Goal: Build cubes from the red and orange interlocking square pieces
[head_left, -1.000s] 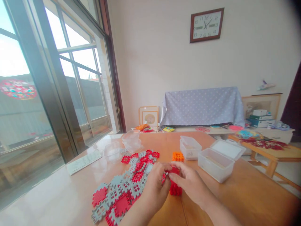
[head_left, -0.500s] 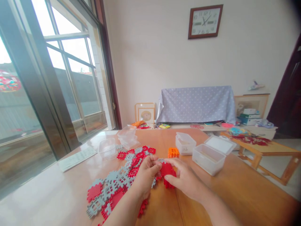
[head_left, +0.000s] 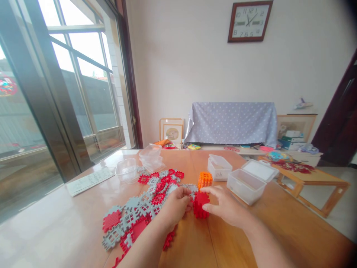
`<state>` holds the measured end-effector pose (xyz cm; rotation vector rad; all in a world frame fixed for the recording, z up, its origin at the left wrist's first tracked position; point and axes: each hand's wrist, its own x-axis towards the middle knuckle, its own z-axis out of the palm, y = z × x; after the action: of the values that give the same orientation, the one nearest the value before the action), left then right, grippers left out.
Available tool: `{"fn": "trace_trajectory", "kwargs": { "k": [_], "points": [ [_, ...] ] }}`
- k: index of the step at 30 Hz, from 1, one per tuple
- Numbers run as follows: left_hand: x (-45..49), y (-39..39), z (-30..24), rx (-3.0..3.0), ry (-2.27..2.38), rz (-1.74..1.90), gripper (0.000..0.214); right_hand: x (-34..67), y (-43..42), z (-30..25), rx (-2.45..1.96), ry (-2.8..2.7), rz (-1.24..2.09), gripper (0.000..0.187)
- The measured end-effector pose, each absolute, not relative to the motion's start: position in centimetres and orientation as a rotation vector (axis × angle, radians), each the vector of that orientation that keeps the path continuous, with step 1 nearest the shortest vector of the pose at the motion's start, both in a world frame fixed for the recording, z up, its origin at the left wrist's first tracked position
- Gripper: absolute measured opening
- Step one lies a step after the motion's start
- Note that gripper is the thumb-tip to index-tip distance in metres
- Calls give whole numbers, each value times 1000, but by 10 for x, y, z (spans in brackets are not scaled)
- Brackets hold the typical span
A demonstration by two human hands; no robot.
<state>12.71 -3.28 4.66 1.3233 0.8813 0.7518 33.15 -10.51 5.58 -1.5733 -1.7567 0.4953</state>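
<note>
A red cube-like block of toothed plastic building tiles (head_left: 201, 205) stands on the table between my hands. My right hand (head_left: 227, 206) grips its right side, with the thumb at the front and the fingers at the top back. My left hand (head_left: 176, 204) is curled just left of the block, its fingertips close to the side; what they hold, if anything, is hidden. Beneath and beyond the left hand spread loose red and grey interlocking tiles (head_left: 145, 208). Just behind the red block is an orange block of similar tiles (head_left: 205, 179).
Two clear plastic boxes stand at the right: a smaller box (head_left: 219, 175) and an open box (head_left: 245, 190) with its lid raised. At the left are clear containers (head_left: 126, 168) and a printed sheet (head_left: 90, 180). Beyond the wooden table (head_left: 223, 242) is a low bench (head_left: 312, 178).
The red tile that was tilted between my hands now sits level on top of the red block. My left fingers have drawn slightly lower beside it, and the camera view has shifted.
</note>
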Motion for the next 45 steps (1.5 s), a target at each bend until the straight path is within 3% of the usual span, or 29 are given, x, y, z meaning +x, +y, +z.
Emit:
{"fn": "trace_trajectory", "kwargs": {
  "k": [9,14,21,45],
  "points": [
    [129,-31,35,1440,906,656,21,329,-109,60,-1589,-1732,587,54],
    [129,-31,34,1507,930,616,14,346,-102,48,-1689,-1627,519,22],
    [128,-32,31,1557,869,599,9,348,-102,35,-1893,-1746,699,8],
    [124,-39,37,1727,924,513,9,338,-98,21,-1944,-1809,799,19]
  ]
}}
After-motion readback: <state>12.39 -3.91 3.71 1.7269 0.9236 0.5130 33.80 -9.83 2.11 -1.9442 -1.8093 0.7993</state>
